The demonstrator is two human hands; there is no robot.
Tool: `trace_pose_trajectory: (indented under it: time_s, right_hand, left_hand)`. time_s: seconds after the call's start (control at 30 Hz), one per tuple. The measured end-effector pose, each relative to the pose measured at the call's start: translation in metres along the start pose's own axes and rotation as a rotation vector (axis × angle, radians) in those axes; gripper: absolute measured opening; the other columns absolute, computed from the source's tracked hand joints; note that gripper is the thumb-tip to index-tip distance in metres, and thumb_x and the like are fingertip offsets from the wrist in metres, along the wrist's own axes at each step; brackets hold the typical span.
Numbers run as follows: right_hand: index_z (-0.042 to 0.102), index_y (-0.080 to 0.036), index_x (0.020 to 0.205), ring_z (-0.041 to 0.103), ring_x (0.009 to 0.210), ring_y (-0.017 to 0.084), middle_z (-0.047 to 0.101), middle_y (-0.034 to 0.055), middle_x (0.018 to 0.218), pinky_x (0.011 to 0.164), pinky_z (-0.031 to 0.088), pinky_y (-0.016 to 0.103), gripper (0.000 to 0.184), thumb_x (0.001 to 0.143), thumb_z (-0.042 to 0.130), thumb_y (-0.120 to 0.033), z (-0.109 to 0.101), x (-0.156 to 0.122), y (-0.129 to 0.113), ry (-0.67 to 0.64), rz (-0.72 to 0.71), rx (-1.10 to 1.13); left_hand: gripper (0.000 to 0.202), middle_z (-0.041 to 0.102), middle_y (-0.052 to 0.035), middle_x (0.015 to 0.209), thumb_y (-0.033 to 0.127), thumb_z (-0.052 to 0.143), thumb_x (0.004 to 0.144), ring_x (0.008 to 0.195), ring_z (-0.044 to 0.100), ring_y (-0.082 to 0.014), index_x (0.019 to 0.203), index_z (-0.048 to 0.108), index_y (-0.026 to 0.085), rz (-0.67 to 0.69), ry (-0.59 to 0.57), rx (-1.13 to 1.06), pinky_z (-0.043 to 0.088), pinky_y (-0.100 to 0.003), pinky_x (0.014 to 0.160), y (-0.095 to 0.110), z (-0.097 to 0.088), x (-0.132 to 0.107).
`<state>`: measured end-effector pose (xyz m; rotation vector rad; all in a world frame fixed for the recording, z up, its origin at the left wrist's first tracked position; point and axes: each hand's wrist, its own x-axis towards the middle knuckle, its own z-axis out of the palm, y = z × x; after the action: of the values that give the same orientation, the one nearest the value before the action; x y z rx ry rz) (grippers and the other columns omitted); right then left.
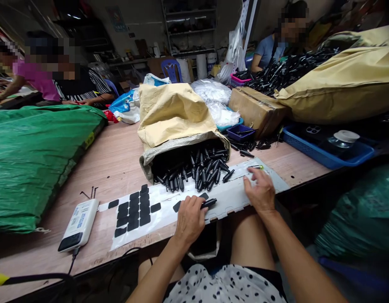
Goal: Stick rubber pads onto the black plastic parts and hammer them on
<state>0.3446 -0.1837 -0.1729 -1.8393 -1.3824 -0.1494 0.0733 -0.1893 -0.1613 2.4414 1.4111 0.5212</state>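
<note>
My left hand (pixel 191 219) is closed on a black tapered tube (pixel 209 203), shaped like a pen barrel, above the front edge of a white board. My right hand (pixel 260 191) hovers over the board's right part, thumb and index finger apart. Just beyond its fingertips lies a thin small tool with a yellow-green end (pixel 260 167); whether they touch it, I cannot tell. Many similar black tubes (pixel 203 172) spill from a tan sack (pixel 178 113) onto the board. Left of my left hand, black rounded-square pads (pixel 144 210) lie in rows on a white sheet (pixel 156 231).
A white power bank (pixel 80 223) with a cable lies at the left, beside a large green sack (pixel 33 160). Right of the tan sack are a cardboard box (pixel 257 111) and a blue tray (pixel 326 153) with a jar. Other people sit across the table.
</note>
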Motion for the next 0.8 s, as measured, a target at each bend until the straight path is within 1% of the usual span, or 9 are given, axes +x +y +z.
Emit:
trace_pose_trajectory:
  time_s: [0.03,0.1,0.17,0.23,0.33,0.47,0.6,0.7,0.8]
  right_hand:
    - [0.066,-0.018,0.118,0.054,0.089,0.026,0.061,0.0097,0.09,0.083,0.043,0.039,0.033,0.089,0.06,-0.032,-0.006,0.004,0.008,0.01,0.078,-0.141]
    - [0.065,-0.018,0.124,0.054,0.093,0.03,0.061,0.0132,0.097,0.08,0.043,0.041,0.043,0.087,0.063,-0.04,-0.016,0.008,0.026,-0.098,0.196,-0.354]
    - [0.066,-0.019,0.123,0.054,0.094,0.03,0.062,0.0143,0.1,0.076,0.043,0.04,0.043,0.09,0.06,-0.045,-0.021,0.008,0.042,-0.25,0.216,-0.456]
    - [0.066,-0.018,0.119,0.056,0.093,0.028,0.063,0.0139,0.101,0.076,0.043,0.038,0.035,0.094,0.053,-0.038,-0.023,0.004,0.053,-0.328,0.167,-0.475]
    - [0.066,-0.017,0.115,0.059,0.094,0.026,0.065,0.0139,0.105,0.078,0.044,0.037,0.03,0.094,0.047,-0.027,-0.026,-0.005,0.055,-0.248,0.152,-0.409]
    - [0.064,-0.017,0.117,0.064,0.101,0.027,0.068,0.0139,0.111,0.087,0.051,0.039,0.032,0.095,0.045,-0.029,-0.032,-0.025,0.029,-0.105,0.125,-0.092]
    - [0.064,-0.022,0.126,0.066,0.111,0.025,0.069,0.0118,0.121,0.095,0.055,0.038,0.034,0.1,0.045,-0.03,-0.036,-0.06,-0.014,-0.25,-0.022,0.251]
    - [0.056,-0.025,0.141,0.067,0.111,0.023,0.067,0.0113,0.125,0.094,0.056,0.037,0.042,0.101,0.045,-0.024,-0.034,-0.082,-0.043,-0.339,-0.133,0.334]
    - [0.049,-0.029,0.149,0.068,0.1,0.021,0.068,0.0101,0.114,0.084,0.058,0.033,0.05,0.101,0.042,-0.018,-0.035,-0.094,-0.06,-0.395,-0.213,0.34]
  left_hand:
    - [0.015,0.066,-0.0056,0.101,0.02,0.062,0.092,0.097,0.056,-0.0257,0.107,0.064,0.021,0.012,-0.008,-0.049,0.042,-0.039,0.086,0.0,0.003,0.006]
    - [0.016,0.066,-0.0049,0.1,0.025,0.069,0.088,0.098,0.057,-0.0253,0.104,0.066,0.022,0.02,-0.024,-0.13,0.043,-0.038,0.086,-0.003,0.01,0.017]
    - [0.017,0.065,-0.0044,0.098,0.029,0.073,0.086,0.098,0.059,-0.0248,0.1,0.068,0.023,0.018,-0.03,-0.186,0.042,-0.037,0.085,-0.007,0.015,0.023]
    - [0.018,0.066,-0.0039,0.096,0.03,0.075,0.084,0.097,0.059,-0.0242,0.1,0.07,0.024,0.019,-0.024,-0.224,0.041,-0.037,0.084,-0.011,0.018,0.025]
    - [0.019,0.066,-0.0037,0.095,0.03,0.077,0.083,0.097,0.059,-0.0238,0.1,0.071,0.024,0.018,-0.017,-0.262,0.041,-0.036,0.084,-0.015,0.02,0.023]
    - [0.019,0.067,-0.0036,0.094,0.029,0.077,0.082,0.097,0.059,-0.0233,0.099,0.071,0.023,0.004,-0.01,-0.285,0.04,-0.036,0.085,-0.014,0.021,0.023]
    - [0.017,0.066,-0.0025,0.092,0.028,0.077,0.082,0.095,0.059,-0.0222,0.098,0.074,0.024,-0.022,-0.009,-0.308,0.04,-0.036,0.085,-0.014,0.021,0.025]
    - [0.018,0.066,-0.0017,0.092,0.028,0.076,0.082,0.094,0.059,-0.0213,0.101,0.075,0.026,-0.031,-0.031,-0.328,0.04,-0.036,0.085,-0.014,0.021,0.026]
    - [0.022,0.065,-0.0013,0.093,0.028,0.076,0.082,0.094,0.059,-0.0212,0.104,0.075,0.027,-0.031,-0.037,-0.329,0.039,-0.036,0.085,-0.016,0.021,0.026]
